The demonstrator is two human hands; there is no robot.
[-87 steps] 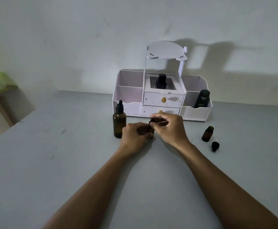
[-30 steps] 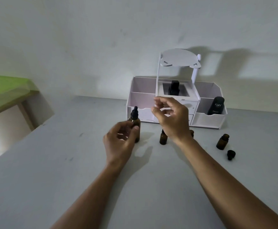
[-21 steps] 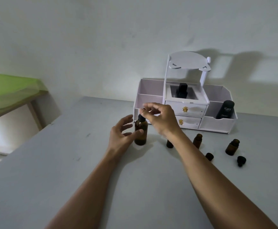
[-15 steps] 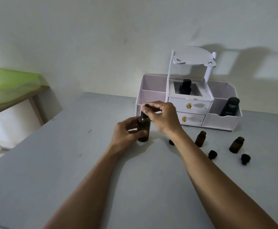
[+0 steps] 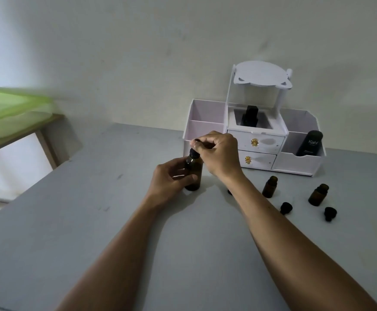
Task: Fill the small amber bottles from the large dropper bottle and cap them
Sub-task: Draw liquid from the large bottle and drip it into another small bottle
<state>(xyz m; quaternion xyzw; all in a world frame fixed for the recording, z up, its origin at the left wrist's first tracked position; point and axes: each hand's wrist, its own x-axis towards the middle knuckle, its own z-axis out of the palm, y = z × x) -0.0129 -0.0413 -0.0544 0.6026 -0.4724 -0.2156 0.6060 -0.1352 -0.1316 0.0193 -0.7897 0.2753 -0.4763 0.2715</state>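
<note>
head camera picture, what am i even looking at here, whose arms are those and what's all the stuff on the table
There is no machine here. A person wears one camera on the head, so it looks forward and down along their own two bare arms. The left hand grips the large amber glass dropper bottle, which stands on the grey table. The right hand pinches that bottle's black dropper top. Further right stand two small amber bottles, both uncapped, with two small black caps lying near them. Behind is a white drawer organiser with a tall black bottle in its right compartment.
</note>
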